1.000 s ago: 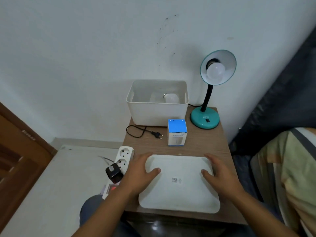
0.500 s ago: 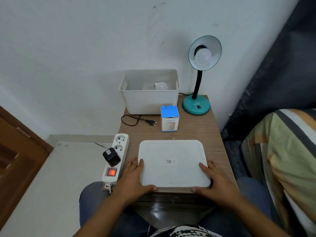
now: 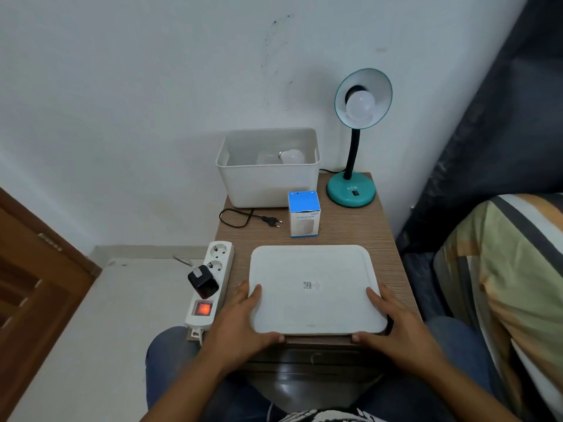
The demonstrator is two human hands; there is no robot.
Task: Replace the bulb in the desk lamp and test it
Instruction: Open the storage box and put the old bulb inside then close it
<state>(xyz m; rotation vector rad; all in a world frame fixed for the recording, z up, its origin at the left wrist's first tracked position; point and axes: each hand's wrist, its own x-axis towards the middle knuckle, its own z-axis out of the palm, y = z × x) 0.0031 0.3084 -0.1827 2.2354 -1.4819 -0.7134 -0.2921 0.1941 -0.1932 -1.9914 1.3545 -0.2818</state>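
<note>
A teal desk lamp (image 3: 351, 190) stands at the far right corner of the small wooden table (image 3: 350, 229), with a white bulb (image 3: 360, 105) in its shade, unlit. Its black plug (image 3: 272, 221) lies loose on the table. Another white bulb (image 3: 292, 156) lies inside the white bin (image 3: 268, 184) at the back. A blue and white box (image 3: 304, 213) stands in front of the bin. My left hand (image 3: 243, 318) and right hand (image 3: 393, 321) grip the near corners of a white tray (image 3: 313, 287) that lies flat at the table's front edge.
A white power strip (image 3: 210, 284) with a lit red switch and a black adapter lies along the table's left edge. The wall is close behind. A dark curtain and a striped cushion (image 3: 502, 269) are on the right, a wooden door on the left.
My hands slid from the tray's top back to its near corners. The tray now sits squarely at the table's front edge and my view has pulled back.
</note>
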